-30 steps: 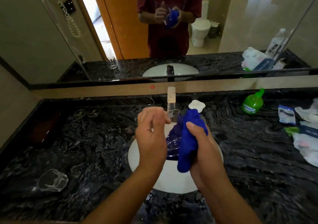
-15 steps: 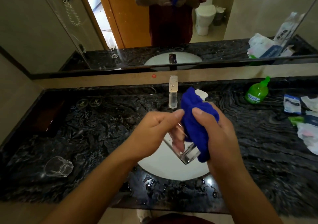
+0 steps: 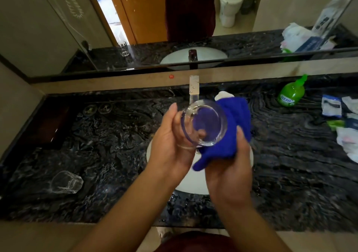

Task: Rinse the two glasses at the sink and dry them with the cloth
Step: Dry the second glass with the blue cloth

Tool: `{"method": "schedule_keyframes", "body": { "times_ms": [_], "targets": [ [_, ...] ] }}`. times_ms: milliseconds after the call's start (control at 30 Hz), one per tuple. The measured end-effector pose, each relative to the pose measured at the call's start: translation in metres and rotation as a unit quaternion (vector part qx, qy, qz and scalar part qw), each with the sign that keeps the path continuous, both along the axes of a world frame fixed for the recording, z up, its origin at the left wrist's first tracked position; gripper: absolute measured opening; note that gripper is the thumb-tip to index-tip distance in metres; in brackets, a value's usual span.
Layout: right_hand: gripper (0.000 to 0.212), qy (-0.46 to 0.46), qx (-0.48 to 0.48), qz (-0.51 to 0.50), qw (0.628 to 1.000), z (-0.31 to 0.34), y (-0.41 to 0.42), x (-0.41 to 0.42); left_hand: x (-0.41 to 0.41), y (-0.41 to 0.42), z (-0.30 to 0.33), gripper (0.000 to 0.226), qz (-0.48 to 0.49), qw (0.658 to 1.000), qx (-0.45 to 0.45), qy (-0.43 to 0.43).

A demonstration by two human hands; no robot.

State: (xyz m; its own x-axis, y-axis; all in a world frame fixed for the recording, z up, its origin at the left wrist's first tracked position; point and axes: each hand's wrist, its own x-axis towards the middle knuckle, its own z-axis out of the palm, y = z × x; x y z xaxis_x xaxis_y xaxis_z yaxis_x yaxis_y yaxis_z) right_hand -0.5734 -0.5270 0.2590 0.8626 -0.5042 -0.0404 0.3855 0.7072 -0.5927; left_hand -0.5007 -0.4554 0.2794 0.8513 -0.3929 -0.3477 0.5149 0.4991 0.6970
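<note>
My left hand [image 3: 170,145] grips a clear glass [image 3: 205,123] over the white sink [image 3: 186,184], its round end turned up toward me. My right hand [image 3: 230,166] presses a blue cloth [image 3: 232,127] against the glass's far and right side; the blue shows through the glass. A second clear glass [image 3: 66,182] stands on the dark marble counter [image 3: 108,151] at the front left, away from both hands. The tap [image 3: 194,87] rises behind the held glass with no water visible.
A green soap bottle [image 3: 290,94] stands at the back right, with packets and white bags [image 3: 346,135] along the right edge. Two small round coasters [image 3: 97,108] lie at the back left. A mirror [image 3: 174,19] runs behind the counter.
The glass has been turned from tilted sideways to facing me end-on. The cloth has shifted from above the glass to behind and under it. The camera has tipped further down.
</note>
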Motion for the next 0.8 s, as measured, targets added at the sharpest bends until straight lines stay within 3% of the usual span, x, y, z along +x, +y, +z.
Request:
{"method": "schedule_keyframes", "body": {
  "times_ms": [133,200,267,333,400,467,533,633,700,800],
  "targets": [
    [0.057,0.004,0.01,-0.011,1.0,-0.006,0.008,-0.002,-0.003,0.001,-0.007,0.043,0.061,0.997,0.053,0.013],
    [0.053,0.014,0.027,-0.011,0.999,-0.002,-0.006,0.002,-0.005,0.003,-0.008,0.034,0.075,0.993,0.091,-0.026],
    [0.032,0.016,-0.004,0.015,1.0,0.001,-0.026,0.008,-0.009,0.006,-0.006,0.039,0.05,0.991,0.11,-0.056],
    [0.029,0.006,-0.016,0.091,0.996,0.007,-0.045,0.014,-0.018,0.007,-0.005,0.051,0.006,0.989,0.129,-0.077],
    [0.058,0.001,0.0,0.221,0.975,0.011,-0.056,0.022,-0.026,0.003,-0.004,0.061,-0.021,0.988,0.138,-0.069],
    [0.063,0.004,0.013,0.298,0.954,0.013,-0.057,0.028,-0.03,0.0,-0.005,0.062,-0.028,0.988,0.141,-0.048],
    [0.056,-0.002,0.046,0.273,0.961,0.004,-0.054,0.03,-0.028,0.0,-0.008,0.055,-0.021,0.991,0.129,-0.024],
    [0.046,0.001,0.091,0.116,0.989,-0.006,-0.037,0.024,-0.016,0.001,-0.009,0.024,0.033,0.996,0.082,0.02],
    [0.049,-0.013,0.082,0.072,0.994,-0.011,-0.019,0.016,-0.007,0.001,-0.008,0.028,0.081,0.994,0.077,0.019],
    [0.058,-0.037,0.058,0.088,0.994,-0.017,0.001,0.002,-0.001,-0.002,-0.001,0.045,0.114,0.986,0.11,-0.048]
  ]
}}
